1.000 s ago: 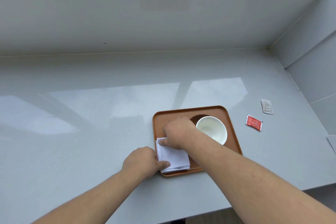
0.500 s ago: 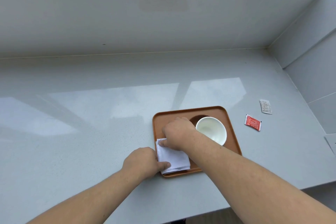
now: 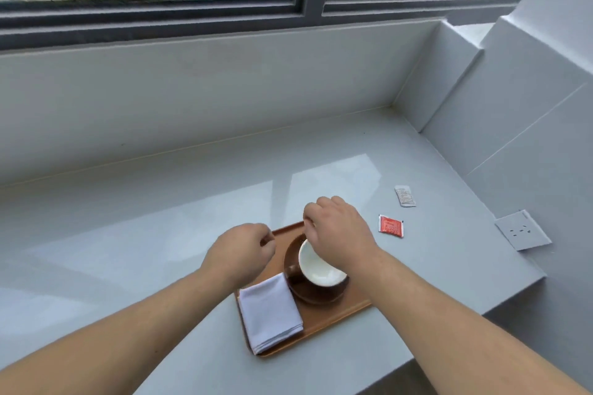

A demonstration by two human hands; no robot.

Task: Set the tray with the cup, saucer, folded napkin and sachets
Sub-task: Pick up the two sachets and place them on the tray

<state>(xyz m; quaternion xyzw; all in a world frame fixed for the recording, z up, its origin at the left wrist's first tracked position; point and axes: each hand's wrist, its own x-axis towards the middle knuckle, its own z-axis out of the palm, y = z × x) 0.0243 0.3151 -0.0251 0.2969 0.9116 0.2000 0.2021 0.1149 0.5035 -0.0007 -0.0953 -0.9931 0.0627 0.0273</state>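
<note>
An orange-brown tray (image 3: 333, 319) lies near the counter's front edge. On its left part rests a folded white napkin (image 3: 271, 314). A white cup (image 3: 319, 269) stands on a dark brown saucer (image 3: 316, 293) on the tray's right part. A red sachet (image 3: 391, 225) and a white sachet (image 3: 405, 196) lie on the counter to the right of the tray. My left hand (image 3: 242, 253) hovers above the tray's far left corner, fingers curled, holding nothing. My right hand (image 3: 337, 231) hovers over the cup's far rim, fingers curled and empty.
The grey counter (image 3: 128, 234) runs along a low wall under a window. A side wall closes the right end, with a white socket plate (image 3: 523, 229) low on it. The counter's front edge runs just below the tray.
Both hands have let go of the napkin and lifted off it, moving away from me. The camera has tilted up, so the window now shows.
</note>
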